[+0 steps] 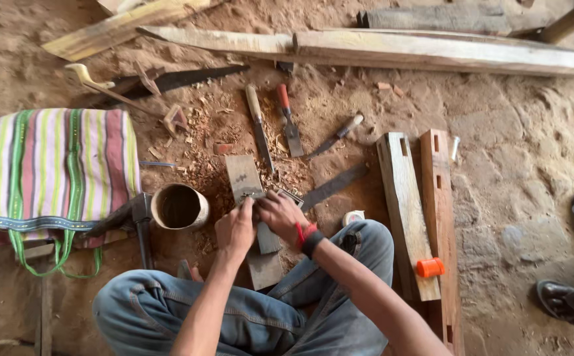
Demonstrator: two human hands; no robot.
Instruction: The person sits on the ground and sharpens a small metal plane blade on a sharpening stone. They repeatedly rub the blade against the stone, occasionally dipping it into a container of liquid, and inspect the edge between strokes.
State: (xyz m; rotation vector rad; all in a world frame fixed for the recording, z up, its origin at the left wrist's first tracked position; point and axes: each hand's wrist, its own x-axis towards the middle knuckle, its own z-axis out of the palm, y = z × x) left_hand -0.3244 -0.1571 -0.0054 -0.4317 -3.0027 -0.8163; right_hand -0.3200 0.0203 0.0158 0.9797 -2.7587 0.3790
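I sit on the dirt floor with a long grey sharpening stone (243, 173) lying between my knees. My left hand (234, 229) and my right hand (279, 214) meet over the stone's middle. Both pinch a small flat metal blade (250, 196) and press it down on the stone. The right wrist carries a red and a black band. Most of the blade is hidden under my fingers.
Left of the stone stand a round cup (179, 206), a hammer (142, 224) and a striped bag (50, 171). Three chisels (289, 122) and a handsaw (168, 80) lie beyond, in wood chips. Two mortised timbers (405, 198) with an orange object (430, 267) lie on the right. Another person's sandalled foot (567, 300) shows at the edge.
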